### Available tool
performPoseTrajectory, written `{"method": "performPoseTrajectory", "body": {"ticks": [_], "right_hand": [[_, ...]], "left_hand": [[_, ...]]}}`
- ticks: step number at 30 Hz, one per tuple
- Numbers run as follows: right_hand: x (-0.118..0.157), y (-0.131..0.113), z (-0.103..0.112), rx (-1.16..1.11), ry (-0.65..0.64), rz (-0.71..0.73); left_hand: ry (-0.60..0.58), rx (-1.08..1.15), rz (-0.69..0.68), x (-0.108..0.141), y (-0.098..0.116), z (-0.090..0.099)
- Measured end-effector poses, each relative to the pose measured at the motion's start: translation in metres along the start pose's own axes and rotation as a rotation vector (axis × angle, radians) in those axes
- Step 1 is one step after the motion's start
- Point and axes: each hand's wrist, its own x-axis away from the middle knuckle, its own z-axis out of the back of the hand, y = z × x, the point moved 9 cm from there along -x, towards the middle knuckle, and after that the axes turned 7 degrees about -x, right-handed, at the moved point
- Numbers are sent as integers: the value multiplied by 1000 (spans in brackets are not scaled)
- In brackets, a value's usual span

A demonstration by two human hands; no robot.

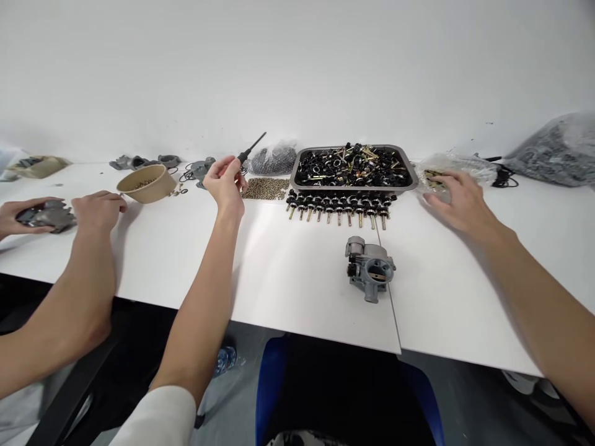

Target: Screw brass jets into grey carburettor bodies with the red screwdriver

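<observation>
My left hand [226, 184] is closed around a screwdriver [251, 148], its dark shaft pointing up and to the right. Over a clear plastic bag [458, 164] with brass-coloured parts [434, 178] at its mouth, my right hand [458, 201] reaches with thumb and fingers apart. Whether the fingertips touch a part I cannot tell. Between my arms, a grey metal carburetor [370, 269] sits on the white table. Rows of black-topped parts with brass stems [341, 207] are lined up before a grey tray [356, 189] heaped with similar pieces.
A pile of small brass pieces [266, 188] lies near a bag of dark parts [274, 160]. At left, a co-worker's hands [98, 210] are beside another carburetor [49, 215] and a tan bowl [151, 186]. A larger bag [555, 152] stands far right; a blue chair [272, 384] is below the table edge.
</observation>
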Motion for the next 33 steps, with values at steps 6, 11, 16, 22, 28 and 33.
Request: {"method": "performPoseTrajectory", "body": {"ticks": [6, 11, 16, 22, 28, 33], "right_hand": [[2, 14, -28, 133, -205, -128], [5, 8, -32, 149, -252, -140], [6, 7, -30, 120, -244, -149], [6, 7, -30, 87, -231, -180], [6, 6, -27, 4, -212, -265], [5, 13, -23, -107, -173, -311]], "left_hand": [[-68, 52, 27, 2, 0, -6], [-99, 49, -33, 4, 3, -10], [-74, -9, -21, 2, -5, -8], [-74, -22, 5, 2, -10, -8], [-90, -54, 13, 2, -15, -9], [-98, -61, 26, 3, -17, -10]]}}
